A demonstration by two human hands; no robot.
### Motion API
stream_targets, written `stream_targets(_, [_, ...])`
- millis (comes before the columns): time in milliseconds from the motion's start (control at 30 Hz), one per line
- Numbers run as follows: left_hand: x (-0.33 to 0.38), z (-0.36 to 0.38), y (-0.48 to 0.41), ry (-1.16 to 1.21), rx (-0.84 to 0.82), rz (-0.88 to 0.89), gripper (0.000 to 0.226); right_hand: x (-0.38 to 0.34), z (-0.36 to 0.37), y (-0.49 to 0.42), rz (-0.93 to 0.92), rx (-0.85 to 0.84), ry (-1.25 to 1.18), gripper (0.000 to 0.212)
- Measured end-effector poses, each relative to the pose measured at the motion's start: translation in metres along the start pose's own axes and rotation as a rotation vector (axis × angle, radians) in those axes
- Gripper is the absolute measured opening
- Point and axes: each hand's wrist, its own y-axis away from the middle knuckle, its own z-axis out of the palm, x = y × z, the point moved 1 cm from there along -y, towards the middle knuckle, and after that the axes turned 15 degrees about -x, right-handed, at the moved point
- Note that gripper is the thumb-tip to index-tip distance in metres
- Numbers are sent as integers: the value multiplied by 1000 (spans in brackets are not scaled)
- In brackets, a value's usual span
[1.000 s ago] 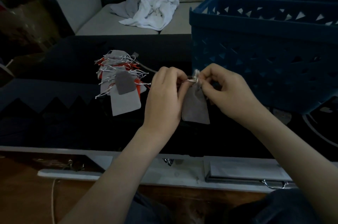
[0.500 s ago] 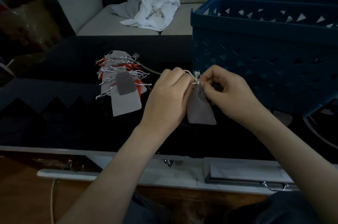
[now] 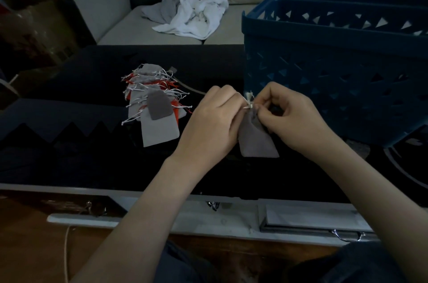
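A small grey drawstring pouch (image 3: 256, 140) hangs between my two hands above the dark table. My left hand (image 3: 212, 125) pinches its white drawstring at the gathered neck from the left, fingers curled. My right hand (image 3: 289, 113) pinches the neck and string from the right. The string ends stick up between my fingertips. A pile of grey and orange pouches (image 3: 155, 107) with white strings lies flat on the table to the left of my hands.
A big blue plastic basket (image 3: 335, 69) stands on the table right behind my right hand. The dark table (image 3: 69, 144) has a white front edge. Behind it is a sofa with crumpled white and grey cloths (image 3: 192, 15). A brown box sits at far left.
The pouch's neck has been drawn tighter and my hands have closed in together on the string. The pouch has swung slightly right.
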Motion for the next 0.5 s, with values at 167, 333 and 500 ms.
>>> stream_targets(167, [-2,-4,0,88,-24,-6,13,-1,-4,1,-24,-26,19,16])
stream_targets(333, [-4,-10,2,264,-25,-70,12,1,-7,1,-40,-32,12,11])
stream_targets(500, [-8,-17,5,483,13,-121,14,5,-11,-2,-5,-5,-91,16])
